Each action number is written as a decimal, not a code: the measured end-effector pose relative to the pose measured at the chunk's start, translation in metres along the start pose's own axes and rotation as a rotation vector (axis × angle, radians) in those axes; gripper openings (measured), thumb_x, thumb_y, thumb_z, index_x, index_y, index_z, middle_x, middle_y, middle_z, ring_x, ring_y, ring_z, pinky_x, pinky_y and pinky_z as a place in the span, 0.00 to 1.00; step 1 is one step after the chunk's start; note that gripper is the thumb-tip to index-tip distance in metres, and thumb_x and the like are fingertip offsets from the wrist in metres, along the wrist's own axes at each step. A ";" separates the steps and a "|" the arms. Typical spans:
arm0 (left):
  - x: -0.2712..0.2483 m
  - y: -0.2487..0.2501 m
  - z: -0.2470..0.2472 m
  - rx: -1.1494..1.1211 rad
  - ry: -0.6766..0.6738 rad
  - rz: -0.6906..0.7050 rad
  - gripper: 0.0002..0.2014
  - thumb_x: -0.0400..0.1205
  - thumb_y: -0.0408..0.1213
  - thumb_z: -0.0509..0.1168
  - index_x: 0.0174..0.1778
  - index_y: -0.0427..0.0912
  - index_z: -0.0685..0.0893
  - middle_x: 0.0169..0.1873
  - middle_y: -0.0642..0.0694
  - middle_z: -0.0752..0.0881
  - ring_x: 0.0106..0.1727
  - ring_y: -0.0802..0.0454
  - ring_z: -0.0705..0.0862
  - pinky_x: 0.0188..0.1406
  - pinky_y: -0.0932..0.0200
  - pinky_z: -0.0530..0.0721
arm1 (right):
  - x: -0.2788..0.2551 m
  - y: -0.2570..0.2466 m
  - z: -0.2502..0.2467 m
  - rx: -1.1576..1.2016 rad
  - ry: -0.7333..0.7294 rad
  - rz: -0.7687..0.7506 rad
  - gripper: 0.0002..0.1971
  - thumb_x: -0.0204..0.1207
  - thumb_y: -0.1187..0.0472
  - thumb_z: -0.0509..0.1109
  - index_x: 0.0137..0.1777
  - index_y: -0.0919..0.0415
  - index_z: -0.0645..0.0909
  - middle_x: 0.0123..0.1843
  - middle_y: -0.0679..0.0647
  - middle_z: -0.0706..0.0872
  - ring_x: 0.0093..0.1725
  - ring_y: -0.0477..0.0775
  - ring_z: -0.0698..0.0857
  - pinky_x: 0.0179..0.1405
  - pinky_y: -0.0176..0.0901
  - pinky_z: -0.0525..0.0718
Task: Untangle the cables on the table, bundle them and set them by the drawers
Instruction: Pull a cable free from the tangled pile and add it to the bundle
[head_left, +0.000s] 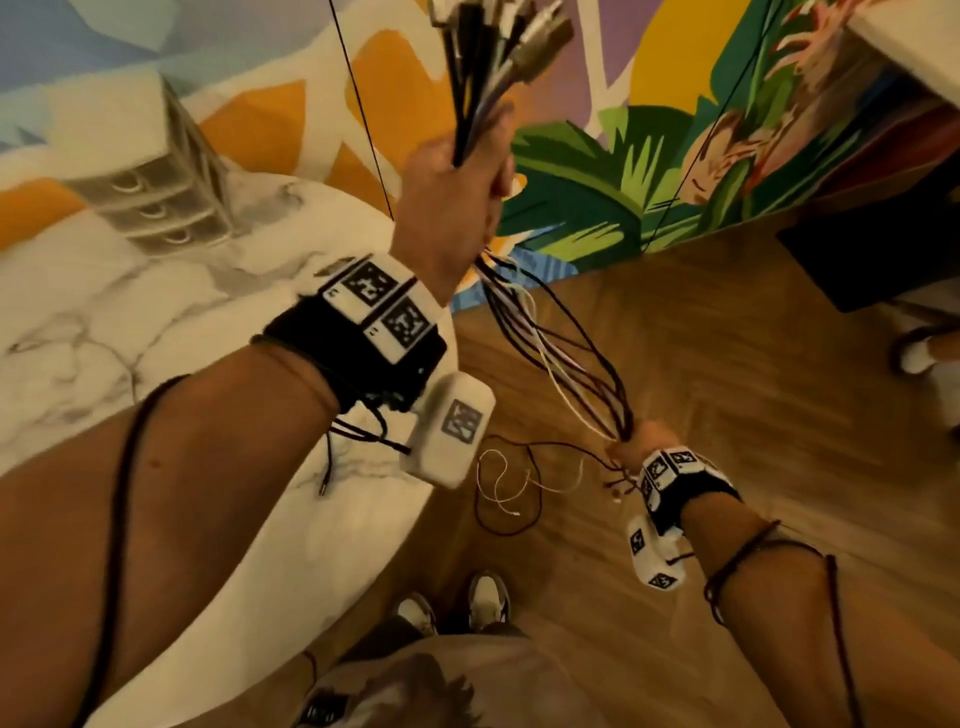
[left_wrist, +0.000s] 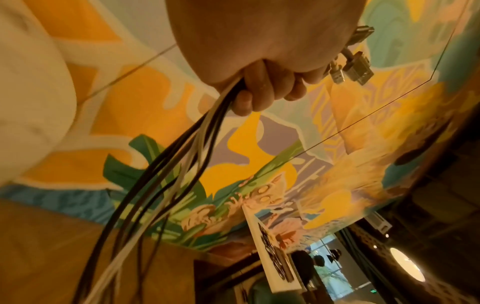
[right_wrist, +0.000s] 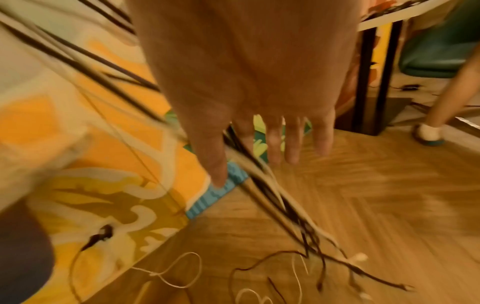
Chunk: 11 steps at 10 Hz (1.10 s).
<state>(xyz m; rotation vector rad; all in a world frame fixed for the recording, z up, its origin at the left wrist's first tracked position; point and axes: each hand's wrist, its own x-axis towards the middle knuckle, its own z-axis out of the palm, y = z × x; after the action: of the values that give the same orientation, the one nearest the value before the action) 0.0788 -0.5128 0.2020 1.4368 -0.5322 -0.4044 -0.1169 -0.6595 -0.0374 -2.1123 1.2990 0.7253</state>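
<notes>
Black and white cables (head_left: 550, 343) run in one bunch between the two hands, held in the air beyond the edge of the marble surface (head_left: 104, 312). The left hand (head_left: 457, 187) is raised, its fingers (left_wrist: 262, 90) curled tight round the bunch near the plug ends (head_left: 519, 47), which fan out above the fist. The right hand (head_left: 631, 441) is lower, out over the wooden floor (head_left: 727, 364); in the head view it appears closed round the same bunch, while in the blurred wrist view its fingers (right_wrist: 293, 142) look fairly straight with the cables passing between thumb and forefinger, so I cannot tell how firmly it holds. Loose cable ends trail below it onto the floor. The small drawers (head_left: 156, 182) stand on the far part of the surface, well apart from the cables.
</notes>
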 end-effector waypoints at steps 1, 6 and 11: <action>-0.016 -0.016 0.027 -0.038 -0.141 -0.083 0.20 0.86 0.43 0.56 0.27 0.44 0.72 0.13 0.55 0.67 0.14 0.56 0.61 0.14 0.63 0.61 | -0.001 -0.025 -0.002 -0.039 -0.066 -0.194 0.46 0.61 0.45 0.79 0.79 0.53 0.62 0.75 0.62 0.70 0.71 0.65 0.74 0.68 0.57 0.77; -0.071 -0.075 0.025 0.367 -0.206 -0.457 0.22 0.81 0.30 0.63 0.70 0.29 0.70 0.54 0.38 0.79 0.47 0.47 0.79 0.57 0.45 0.83 | -0.129 -0.126 -0.090 0.858 -0.289 -0.735 0.15 0.82 0.59 0.62 0.58 0.66 0.86 0.50 0.55 0.88 0.35 0.33 0.85 0.25 0.21 0.75; -0.091 -0.018 -0.038 1.036 -0.349 0.220 0.30 0.80 0.58 0.59 0.71 0.41 0.71 0.65 0.46 0.77 0.65 0.51 0.75 0.65 0.52 0.75 | -0.161 -0.160 -0.018 0.984 -0.184 -1.013 0.14 0.78 0.47 0.64 0.43 0.59 0.77 0.37 0.51 0.85 0.37 0.53 0.84 0.38 0.39 0.81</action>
<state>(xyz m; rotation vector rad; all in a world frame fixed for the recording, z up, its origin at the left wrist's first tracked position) 0.0272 -0.4321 0.1733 2.2721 -1.2898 -0.1906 -0.0306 -0.5129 0.1141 -1.4815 0.2186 -0.1666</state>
